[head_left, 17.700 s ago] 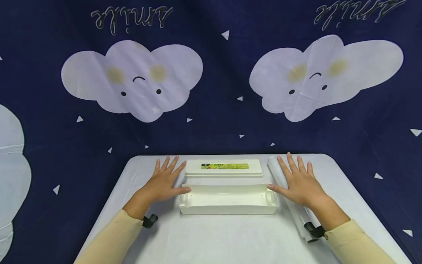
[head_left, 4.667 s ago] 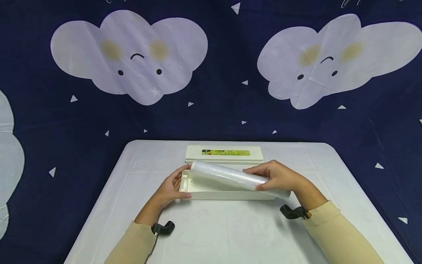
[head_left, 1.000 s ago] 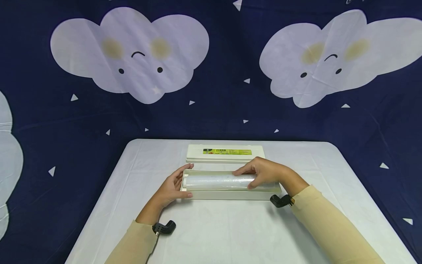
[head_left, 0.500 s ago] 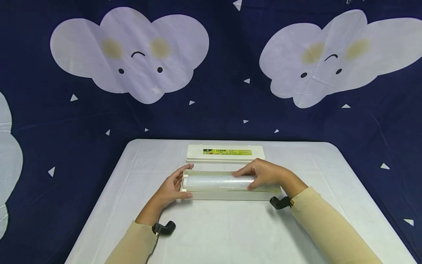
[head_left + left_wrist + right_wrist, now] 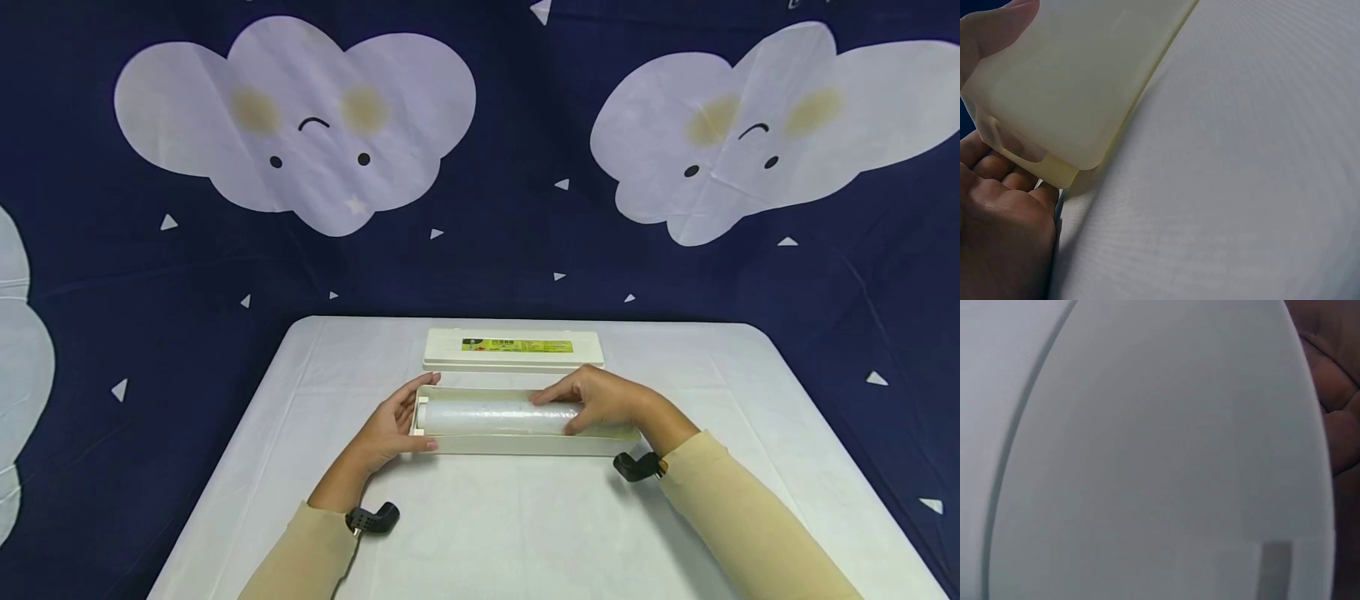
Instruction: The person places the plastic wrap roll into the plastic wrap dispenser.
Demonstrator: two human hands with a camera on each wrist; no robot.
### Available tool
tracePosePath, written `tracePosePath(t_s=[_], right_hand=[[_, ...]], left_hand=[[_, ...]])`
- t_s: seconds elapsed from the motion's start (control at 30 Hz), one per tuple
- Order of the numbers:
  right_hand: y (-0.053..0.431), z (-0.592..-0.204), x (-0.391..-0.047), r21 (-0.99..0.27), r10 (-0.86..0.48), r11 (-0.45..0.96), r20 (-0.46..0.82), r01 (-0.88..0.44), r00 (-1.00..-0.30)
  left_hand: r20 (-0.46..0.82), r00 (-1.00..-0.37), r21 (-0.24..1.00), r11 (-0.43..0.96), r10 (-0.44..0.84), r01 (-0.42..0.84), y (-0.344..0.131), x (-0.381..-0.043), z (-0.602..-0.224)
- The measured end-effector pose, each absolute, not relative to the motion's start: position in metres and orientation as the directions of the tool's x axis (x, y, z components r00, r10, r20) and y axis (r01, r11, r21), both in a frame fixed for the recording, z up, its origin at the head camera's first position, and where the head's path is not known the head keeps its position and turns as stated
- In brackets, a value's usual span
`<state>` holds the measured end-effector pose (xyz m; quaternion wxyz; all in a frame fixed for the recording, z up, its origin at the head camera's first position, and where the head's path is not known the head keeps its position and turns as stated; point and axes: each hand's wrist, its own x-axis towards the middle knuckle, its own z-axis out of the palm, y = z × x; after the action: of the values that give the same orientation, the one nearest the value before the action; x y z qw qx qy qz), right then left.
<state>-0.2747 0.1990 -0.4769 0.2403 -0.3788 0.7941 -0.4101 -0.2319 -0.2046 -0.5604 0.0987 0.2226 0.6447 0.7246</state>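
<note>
- Left hand [image 5: 388, 427], lower left of centre in the head view: thumb and fingers grip the left end of the white box [image 5: 517, 445].
- Right hand [image 5: 611, 396], right of centre: thumb and fingers clamped across the translucent roll [image 5: 487, 415].
- The roll lies lengthwise inside the box, at lower centre.
- Just above: the labelled lid [image 5: 517, 361], on the white table [image 5: 517, 533].

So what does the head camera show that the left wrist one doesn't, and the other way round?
Only the head view shows the shiny roll in the pale box, the lid with its yellow label, the right hand and the cloud faces on the backdrop.

Only the left wrist view shows the rounded hollow in the box's end; recess or hole, I can't tell.

Both show the left hand holding the box, and the white tabletop.
</note>
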Motion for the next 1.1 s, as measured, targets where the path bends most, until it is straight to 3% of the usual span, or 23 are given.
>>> tracePosePath(t_s=[1.1], right_hand=[[0.1988,-0.4767,-0.27,-0.76,-0.794,0.418,-0.039,-0.497,-0.607]], left_hand=[[0.189,-0.88,0.979,-0.155,0.435,0.133,-0.2043,-0.2311,-0.5584]])
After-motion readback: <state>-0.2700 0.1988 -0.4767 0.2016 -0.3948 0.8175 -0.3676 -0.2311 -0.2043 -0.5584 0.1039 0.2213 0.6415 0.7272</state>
